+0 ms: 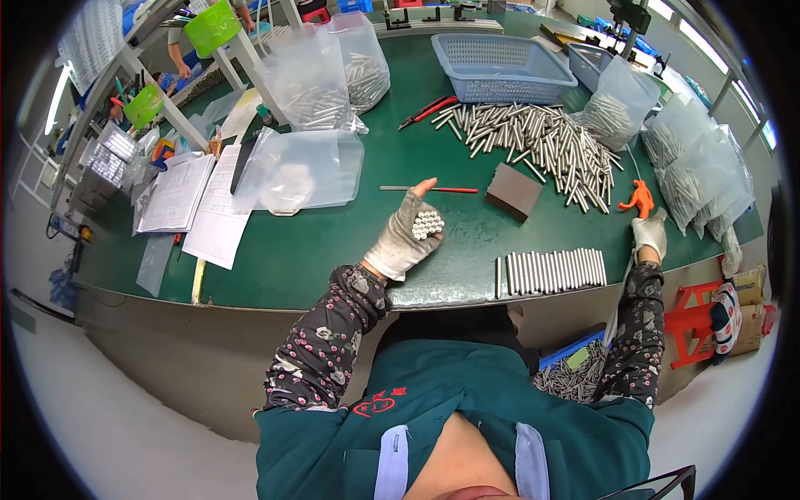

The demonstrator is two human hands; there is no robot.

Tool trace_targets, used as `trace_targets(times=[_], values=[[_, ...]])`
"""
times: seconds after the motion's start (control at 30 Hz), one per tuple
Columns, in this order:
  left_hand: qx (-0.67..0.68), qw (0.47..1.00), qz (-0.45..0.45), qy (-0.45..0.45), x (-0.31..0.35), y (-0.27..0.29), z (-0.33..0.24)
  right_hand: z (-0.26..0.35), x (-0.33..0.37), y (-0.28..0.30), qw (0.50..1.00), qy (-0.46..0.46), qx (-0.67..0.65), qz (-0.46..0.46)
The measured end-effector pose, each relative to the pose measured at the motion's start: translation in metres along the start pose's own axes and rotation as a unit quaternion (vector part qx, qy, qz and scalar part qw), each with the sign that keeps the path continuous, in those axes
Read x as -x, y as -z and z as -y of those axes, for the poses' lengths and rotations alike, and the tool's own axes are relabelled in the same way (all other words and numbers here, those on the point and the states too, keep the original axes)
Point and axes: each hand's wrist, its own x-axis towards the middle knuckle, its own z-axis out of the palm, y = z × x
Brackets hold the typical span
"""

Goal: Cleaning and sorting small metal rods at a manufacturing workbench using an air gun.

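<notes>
My left hand (404, 237), in a grey-white fingerless glove, is closed around a bundle of short metal pins (427, 224), their round ends facing up. At the right, my gloved right hand (650, 234) grips an orange air blow gun (639, 198); a pale hose hangs below that hand. Between my hands, a neat row of metal pins (554, 271) lies side by side along the table's front edge. Beyond the row are a brown block (513, 192) and a large loose heap of metal pins (533, 137). A thin rod with a red handle (450, 190) lies just past my left hand.
A blue basket (504, 71) stands behind the heap, with red-handled pliers (429, 111) beside it. Bags of pins (700, 167) crowd the right side. Plastic bags (304, 171) and papers (204, 204) lie left. A blue bin of pins (575, 371) sits below the table edge.
</notes>
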Motion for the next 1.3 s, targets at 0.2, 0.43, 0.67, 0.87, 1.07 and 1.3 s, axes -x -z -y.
trace_targets(times=[0.2,0.43,0.67,0.87,1.07,1.3], values=[[-0.004,1.0,-0.002,0.003,-0.001,0.0,0.0,-0.035,-0.015,-0.003,0.892,-0.057,-0.417,0.161],[-0.01,1.0,-0.006,0.021,0.002,0.001,-0.004,0.025,0.081,0.08,0.666,-0.008,-0.716,0.209],[-0.009,1.0,0.003,0.01,-0.002,-0.001,-0.002,0.064,0.17,0.14,0.767,0.103,-0.422,0.472],[-0.021,1.0,-0.004,0.019,0.001,0.001,-0.006,0.044,0.215,0.132,0.581,0.162,-0.299,0.739],[-0.015,1.0,0.003,0.014,-0.002,-0.002,-0.009,0.039,0.205,0.127,0.429,0.506,-0.266,0.699],[-0.014,0.999,0.029,0.038,0.003,0.004,0.003,0.073,0.185,0.156,0.745,0.294,-0.234,0.552]])
